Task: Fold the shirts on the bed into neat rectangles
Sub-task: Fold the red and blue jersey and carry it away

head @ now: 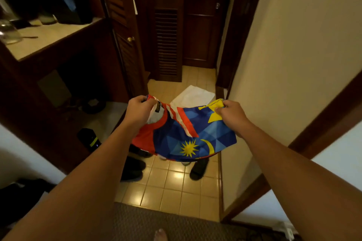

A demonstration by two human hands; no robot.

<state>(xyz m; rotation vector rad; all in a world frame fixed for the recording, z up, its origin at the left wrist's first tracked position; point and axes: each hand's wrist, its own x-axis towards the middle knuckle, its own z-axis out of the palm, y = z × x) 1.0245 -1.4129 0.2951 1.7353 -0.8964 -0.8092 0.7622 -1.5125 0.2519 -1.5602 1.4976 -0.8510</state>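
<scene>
A blue, red, white and yellow shirt with a sun and crescent print hangs in the air above a tiled floor, stretched between both hands. My left hand grips its left top edge beside the red collar and label. My right hand pinches the right top edge at a yellow patch. The cloth sags in the middle and its lower part droops toward the floor. No bed shows in this view.
Dark sandals and shoes lie on the tiles under the shirt. A white paper bag lies further off. Dark louvred doors stand ahead, a counter at left, a cream wall at right, and carpet at my feet.
</scene>
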